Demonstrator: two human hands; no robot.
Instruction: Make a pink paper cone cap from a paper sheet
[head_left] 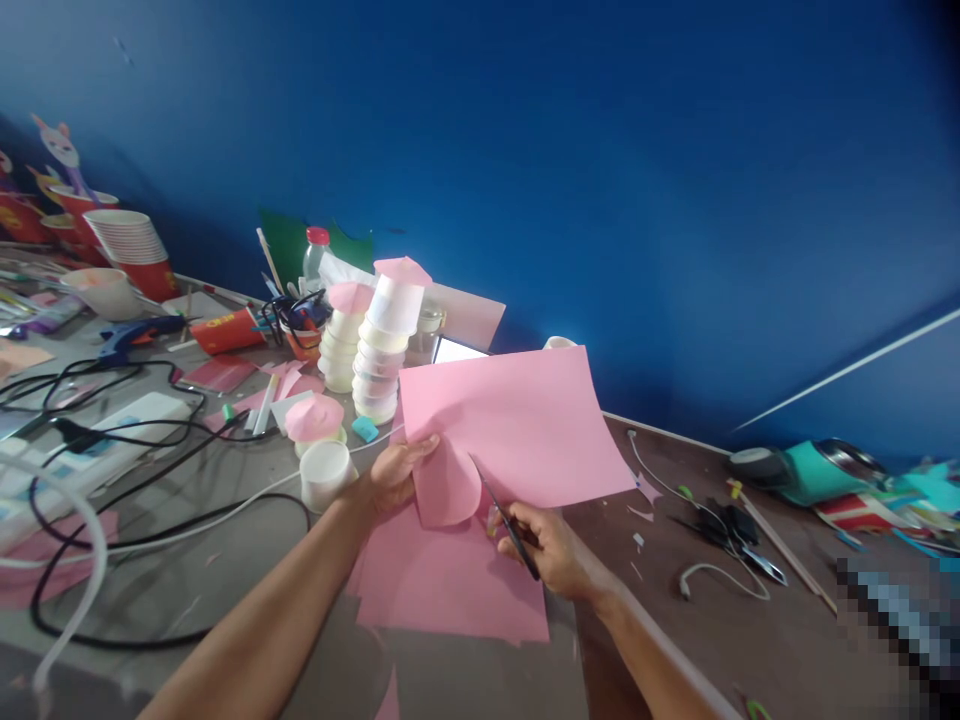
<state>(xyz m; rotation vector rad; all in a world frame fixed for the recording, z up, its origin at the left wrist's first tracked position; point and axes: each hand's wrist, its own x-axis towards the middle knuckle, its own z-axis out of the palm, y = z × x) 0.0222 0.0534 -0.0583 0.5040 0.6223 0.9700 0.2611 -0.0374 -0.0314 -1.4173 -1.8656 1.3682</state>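
Observation:
A large pink paper sheet (525, 420) is held up above the table, with a rounded cut running into its lower left part. My left hand (399, 470) pinches the sheet at its left edge, thumb on top. My right hand (544, 545) grips dark-handled scissors (517, 535), whose blades meet the paper at the curved cut. The rounded flap (448, 490) hangs between both hands, still joined to the sheet on the left. Underneath, more pink paper (457, 590) lies flat on the table.
Behind my left hand stand stacked white cups (379, 375) with pink tops and a single white cup (326, 475). Cables, a power strip (127, 440) and a blue glue gun (139, 335) crowd the left. A teal hair-dryer-like object (814, 470) and a wooden stick (784, 545) lie right.

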